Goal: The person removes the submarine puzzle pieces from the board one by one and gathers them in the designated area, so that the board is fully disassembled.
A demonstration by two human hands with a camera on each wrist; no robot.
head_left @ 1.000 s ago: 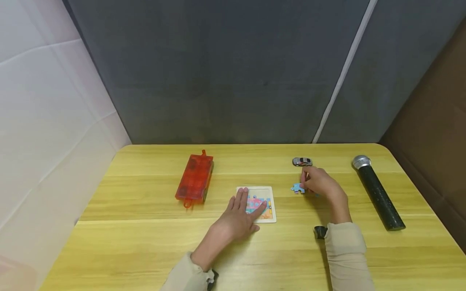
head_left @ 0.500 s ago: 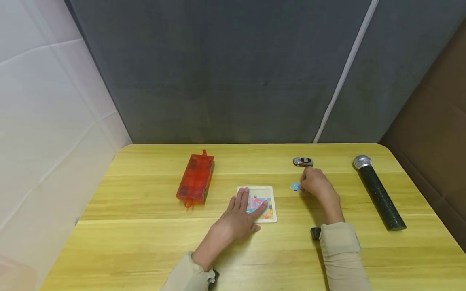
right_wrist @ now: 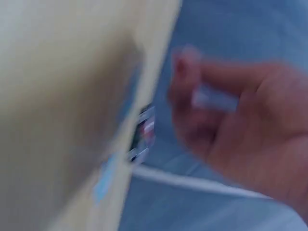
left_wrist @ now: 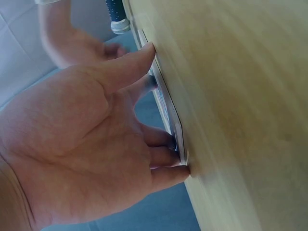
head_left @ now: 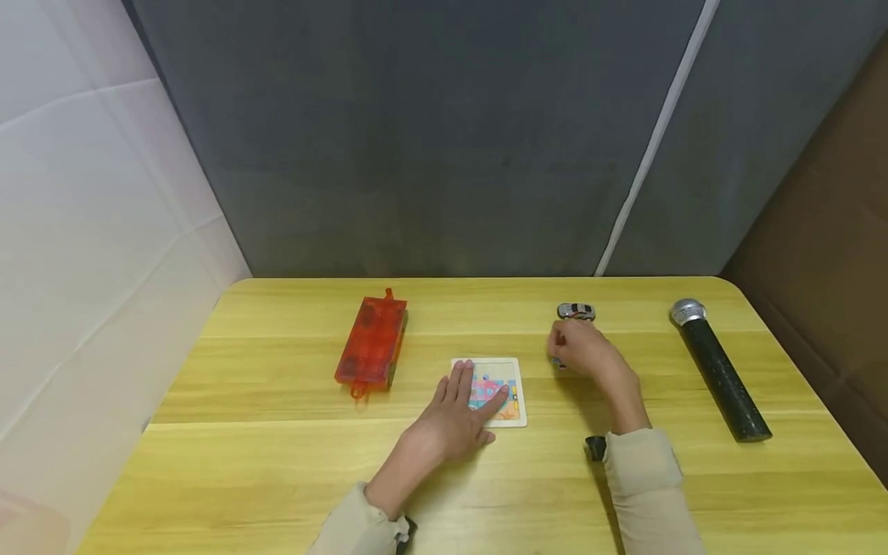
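Puzzle board (head_left: pixel 496 370) is lying under the left hand (head_left: pixel 451 425), which is resting outspread on it, gripping nothing, presumably for steadiness. The right hand (head_left: pixel 588 353) is hovering near the toy car (head_left: pixel 576 311) and a blue piece (right_wrist: pixel 103 180); blur is hiding whether it's pinching another.

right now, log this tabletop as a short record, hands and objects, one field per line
left hand: fingers spread, resting on puzzle board
puzzle board: partly filled, upper part bare
right hand: fingers curled, grip unclear
blue piece: on table, blurred in right wrist view
toy car: just beyond right hand
microphone: lying at far right
red box: left of puzzle board
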